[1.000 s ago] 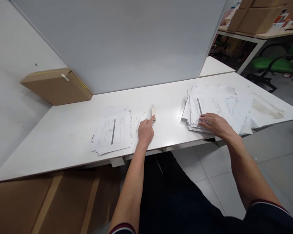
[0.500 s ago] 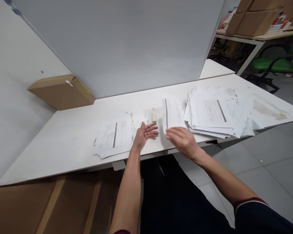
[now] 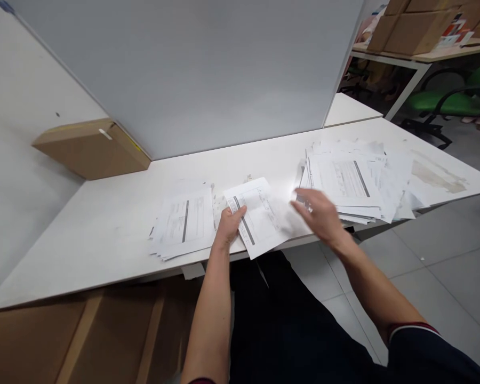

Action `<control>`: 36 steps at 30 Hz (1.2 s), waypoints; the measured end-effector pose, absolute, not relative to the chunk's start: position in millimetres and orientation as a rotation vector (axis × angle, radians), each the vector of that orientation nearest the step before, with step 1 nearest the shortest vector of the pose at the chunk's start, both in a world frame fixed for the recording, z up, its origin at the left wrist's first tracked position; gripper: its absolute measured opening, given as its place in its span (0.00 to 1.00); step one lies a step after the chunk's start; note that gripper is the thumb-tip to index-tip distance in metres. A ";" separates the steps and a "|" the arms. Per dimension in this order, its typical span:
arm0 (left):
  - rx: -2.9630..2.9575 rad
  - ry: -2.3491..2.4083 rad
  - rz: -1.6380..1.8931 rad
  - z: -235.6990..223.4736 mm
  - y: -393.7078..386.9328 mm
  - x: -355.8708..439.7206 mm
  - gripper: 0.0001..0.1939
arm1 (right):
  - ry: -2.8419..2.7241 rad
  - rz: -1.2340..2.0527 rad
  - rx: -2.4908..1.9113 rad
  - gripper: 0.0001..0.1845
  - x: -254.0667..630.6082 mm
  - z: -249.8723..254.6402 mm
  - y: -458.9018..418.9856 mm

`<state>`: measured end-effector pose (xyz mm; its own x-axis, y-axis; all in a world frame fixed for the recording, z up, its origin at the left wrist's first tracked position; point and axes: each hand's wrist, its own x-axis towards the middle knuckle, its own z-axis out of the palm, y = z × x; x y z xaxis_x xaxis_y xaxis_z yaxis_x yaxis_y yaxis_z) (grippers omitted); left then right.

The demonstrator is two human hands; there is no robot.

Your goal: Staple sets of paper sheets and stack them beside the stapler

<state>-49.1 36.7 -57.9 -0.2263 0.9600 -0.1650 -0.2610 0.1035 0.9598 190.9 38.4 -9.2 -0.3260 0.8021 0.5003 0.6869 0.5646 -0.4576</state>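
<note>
My left hand grips a printed paper sheet by its left edge, thumb on top and fingers underneath. The sheet is tilted over the front of the white table. My right hand is in the air to the right of the sheet, touching nothing, its fingers apart and a little blurred. Just behind it lies an untidy paper stack. To the left of my left hand rests a smaller paper pile. Only the far tip of a beige stapler shows behind the held sheet.
A tall whitish panel stands along the back of the white table. One cardboard box leans at the back left corner. Open brown cartons are below the front edge. A green chair stands at far right.
The paper sheet has gone from my right hand to my left, whose fingers have closed on it. My right hand has let go and moved right. The sheet now covers most of the stapler.
</note>
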 end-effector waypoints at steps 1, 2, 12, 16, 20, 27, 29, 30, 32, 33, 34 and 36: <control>0.795 1.256 1.399 -57.6 36.7 -48.9 0.24 | -1.992 0.139 -1.415 0.24 205.5 -7.7 48.2; 0.795 1.256 1.404 -57.6 36.8 -48.5 0.24 | -1.918 0.073 -1.611 0.27 219.1 -8.1 57.1; 0.810 1.270 1.418 -62.7 36.5 -48.7 0.25 | -2.096 -0.141 -1.836 0.18 254.5 -36.2 71.4; 0.810 1.225 1.435 -63.5 37.5 -48.7 0.25 | -2.067 -0.235 -1.759 0.17 253.2 -29.7 72.3; 0.774 1.175 1.461 -63.8 38.2 -49.3 0.25 | -1.942 -0.154 -1.678 0.19 223.8 -10.4 57.2; 0.599 1.144 1.536 -59.0 38.3 -49.2 0.21 | -2.282 -0.092 -1.017 0.15 125.3 -28.8 0.0; 0.560 1.145 1.582 -57.1 38.3 -47.6 0.22 | -2.317 -0.122 -0.975 0.15 108.5 -41.1 -9.8; 0.552 1.154 1.598 -56.1 38.2 -46.8 0.23 | -2.319 -0.126 -0.977 0.15 103.2 -45.6 -12.9; 0.554 1.166 1.600 -54.0 37.7 -45.5 0.26 | -2.314 -0.121 -0.996 0.14 97.2 -50.6 -16.5; 0.556 1.165 1.589 -53.0 37.3 -45.1 0.29 | -2.316 -0.119 -1.001 0.13 95.6 -51.4 -17.5; 0.560 1.156 1.574 -52.2 36.8 -44.9 0.31 | -2.322 -0.118 -1.007 0.13 94.4 -51.4 -18.2; 0.588 1.121 1.550 -51.6 35.8 -45.0 0.35 | -2.342 -0.109 -1.019 0.13 91.8 -50.2 -19.9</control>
